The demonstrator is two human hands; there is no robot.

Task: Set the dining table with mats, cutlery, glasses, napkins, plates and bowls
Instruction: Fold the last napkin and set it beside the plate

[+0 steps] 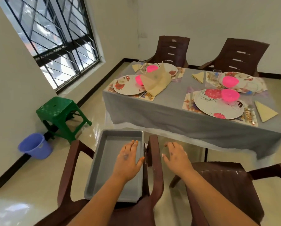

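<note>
— How far along is the table?

— Nearly set, I'd say: four mats with plates and pink bowls, two at the far edge, two nearer. One napkin lies crumpled over the left-end plates (needs refolding).

— And the hands?

— Left hand flat over the empty tray on a chair; right hand relaxed, holding nothing.
</note>
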